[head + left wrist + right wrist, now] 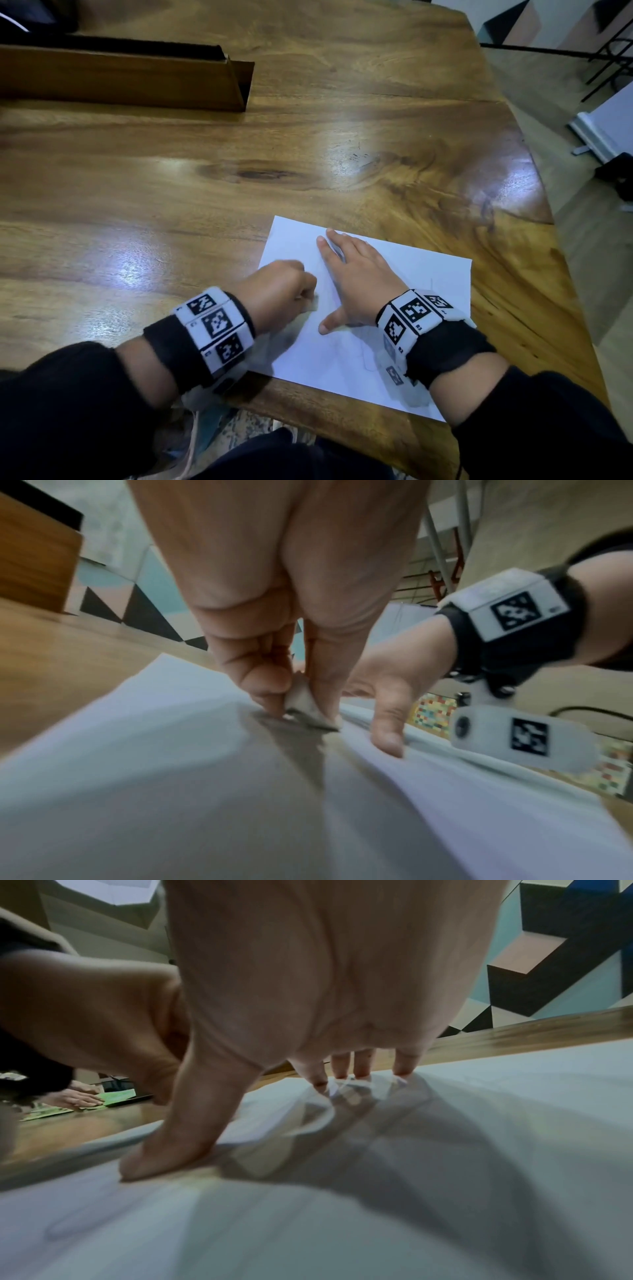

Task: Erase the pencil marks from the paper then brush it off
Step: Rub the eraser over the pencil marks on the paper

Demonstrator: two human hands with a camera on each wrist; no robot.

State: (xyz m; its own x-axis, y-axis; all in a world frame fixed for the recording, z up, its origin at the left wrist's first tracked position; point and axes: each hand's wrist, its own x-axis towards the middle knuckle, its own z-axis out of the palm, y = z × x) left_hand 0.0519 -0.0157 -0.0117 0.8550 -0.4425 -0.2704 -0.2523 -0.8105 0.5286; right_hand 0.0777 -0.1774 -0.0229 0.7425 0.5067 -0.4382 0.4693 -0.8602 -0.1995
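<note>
1. At the far left of my head view I see a long wooden box lying on the wooden table, well apart from the work.
2. My left hand sits at the left edge of the white paper. Its fingers are curled in, and in the left wrist view thumb and fingertips pinch a small pale eraser whose dark lower edge touches the sheet.
3. The paper lies flat near the table's front edge, turned slightly askew, with one corner close to that edge. I can make out faint pencil marks on it just beside the right wrist; they are too light for me to read their shape.
4. My right hand lies palm down on the paper, just right of the left hand. Its fingers are straight and lightly spread, thumb splayed out toward the left hand, fingertips pressing on the sheet.
5. Both wrists carry black straps with white marker blocks; the right one hovers over the sheet's right part.
6. In the right wrist view, far off to the left, another person's hand rests on green sheets.
</note>
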